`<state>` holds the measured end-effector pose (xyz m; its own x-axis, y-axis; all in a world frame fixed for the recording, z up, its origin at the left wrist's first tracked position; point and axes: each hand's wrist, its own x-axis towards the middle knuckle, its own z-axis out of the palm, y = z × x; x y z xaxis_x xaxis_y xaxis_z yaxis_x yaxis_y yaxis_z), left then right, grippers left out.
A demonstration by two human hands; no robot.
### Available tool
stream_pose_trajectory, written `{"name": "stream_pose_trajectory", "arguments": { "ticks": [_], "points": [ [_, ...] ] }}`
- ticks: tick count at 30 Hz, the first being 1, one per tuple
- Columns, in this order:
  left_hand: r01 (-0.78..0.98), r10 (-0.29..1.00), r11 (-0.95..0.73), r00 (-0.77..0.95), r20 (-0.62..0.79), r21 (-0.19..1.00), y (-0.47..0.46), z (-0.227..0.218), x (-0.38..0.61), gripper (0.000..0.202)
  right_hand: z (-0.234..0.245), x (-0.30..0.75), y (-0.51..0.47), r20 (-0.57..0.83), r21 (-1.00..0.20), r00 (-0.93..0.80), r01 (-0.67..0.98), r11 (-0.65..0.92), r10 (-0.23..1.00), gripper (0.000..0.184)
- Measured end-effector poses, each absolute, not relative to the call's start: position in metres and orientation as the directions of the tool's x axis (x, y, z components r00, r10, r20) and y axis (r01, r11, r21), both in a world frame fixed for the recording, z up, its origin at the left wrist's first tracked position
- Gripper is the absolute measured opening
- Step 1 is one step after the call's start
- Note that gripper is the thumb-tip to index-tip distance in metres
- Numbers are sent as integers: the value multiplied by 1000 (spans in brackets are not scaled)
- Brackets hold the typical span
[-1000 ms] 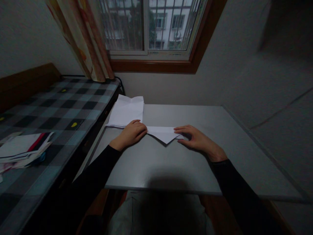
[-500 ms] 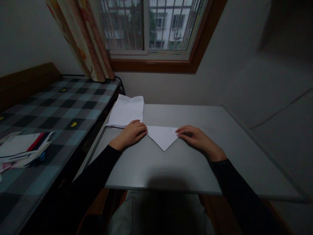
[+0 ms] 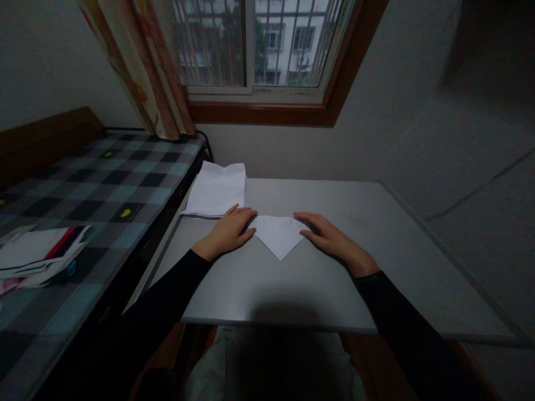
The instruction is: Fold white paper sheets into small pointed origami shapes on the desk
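The room was dim, lit by grey daylight from the far window (image 3: 249, 50), which sat in a brown wooden frame (image 3: 267, 113). Upright bars (image 3: 296, 22) crossed the view, and a pale building (image 3: 284, 61) rose beyond them. A patterned curtain (image 3: 146, 72) hung on the left, reaching down to a checked bed (image 3: 146, 192) with a wooden board (image 3: 45, 133) along its far left side. The grey counter (image 3: 330, 197) stood near the plain far wall (image 3: 301, 147); on the right wall (image 3: 438, 150) slanted a thin dark line (image 3: 480, 189).

The sheet (image 3: 280, 238) is matt paper, the tabletop (image 3: 330, 289) smooth, faintly glossy.
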<state>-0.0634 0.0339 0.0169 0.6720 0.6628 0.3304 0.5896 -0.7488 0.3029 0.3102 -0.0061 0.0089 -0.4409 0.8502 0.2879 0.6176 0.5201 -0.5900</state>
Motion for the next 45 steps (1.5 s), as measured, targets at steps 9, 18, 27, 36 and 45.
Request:
{"name": "stream_pose_trajectory", "arguments": {
  "ticks": [9, 18, 27, 36, 45],
  "points": [
    [581, 657, -754, 684, 319, 307, 33, 18, -61, 44, 9, 307, -6, 279, -633, -432, 589, 503, 857, 45],
    [549, 637, -770, 681, 360, 325, 34, 16, -61, 48, 17, 301, -7, 331, -649, -459, 524, 552, 825, 42],
    [498, 619, -785, 653, 437, 369, 31, 24, -59, 50, 19, 301, -8, 386, -605, -421, 556, 570, 821, 48],
    [443, 529, -847, 759, 381, 293, 30, 26, -61, 19, 27, 297, -13, 400, -554, -501, 535, 638, 768, 28],
    [424, 496, -867, 782, 377, 260, 28, 26, -66, 21, 36, 299, -25, 382, -538, -530, 538, 648, 757, 17]
  ]
}}
